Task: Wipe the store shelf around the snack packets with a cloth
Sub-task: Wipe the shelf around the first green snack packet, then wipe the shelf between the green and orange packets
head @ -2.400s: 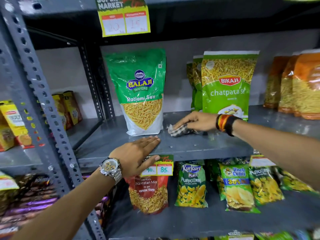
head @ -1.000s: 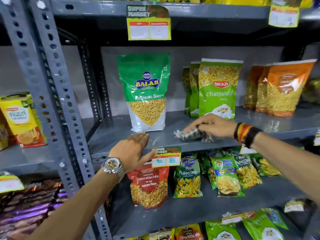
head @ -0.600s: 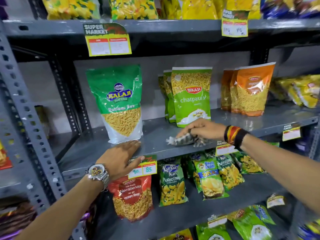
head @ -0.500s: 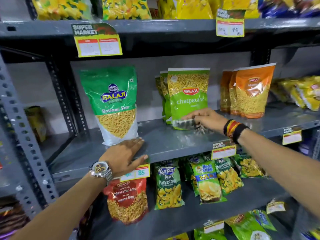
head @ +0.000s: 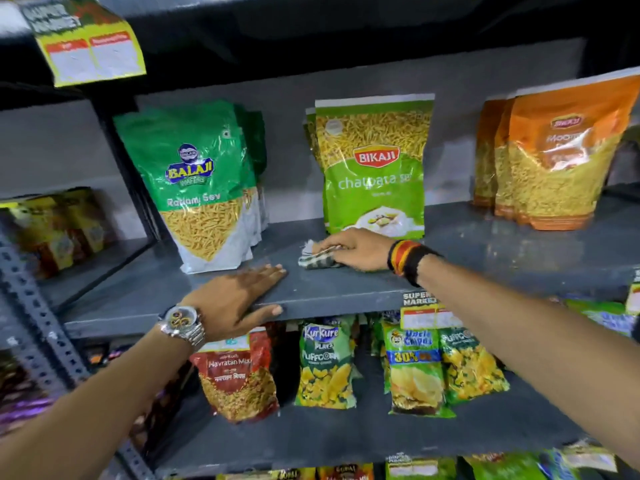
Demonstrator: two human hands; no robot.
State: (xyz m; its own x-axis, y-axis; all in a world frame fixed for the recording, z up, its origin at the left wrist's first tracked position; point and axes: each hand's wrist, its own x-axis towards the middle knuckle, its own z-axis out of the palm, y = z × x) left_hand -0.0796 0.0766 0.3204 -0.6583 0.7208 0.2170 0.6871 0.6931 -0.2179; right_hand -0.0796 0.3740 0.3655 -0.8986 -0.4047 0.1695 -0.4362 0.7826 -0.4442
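Observation:
My right hand (head: 356, 250) presses a checked cloth (head: 313, 260) flat on the grey metal shelf (head: 485, 258), just in front of the light green Bikaji packet (head: 374, 168). The dark green Balaji packet (head: 197, 181) stands upright to the left of the cloth, with more packets behind it. Orange packets (head: 554, 157) stand at the right. My left hand (head: 239, 296) lies flat on the shelf's front edge, fingers spread, thumb over the lip, holding nothing.
A perforated grey upright (head: 31, 306) runs down the left side. The shelf below holds a red Navratan Mix packet (head: 239, 379), a Kurkure packet (head: 325, 365) and chips packets (head: 412, 372). A yellow price tag (head: 86, 46) hangs from the shelf above.
My right hand has slid the cloth left and forward, from against the Bikaji packet to the open shelf in front of it. My left hand stays on the shelf edge. The view has moved closer.

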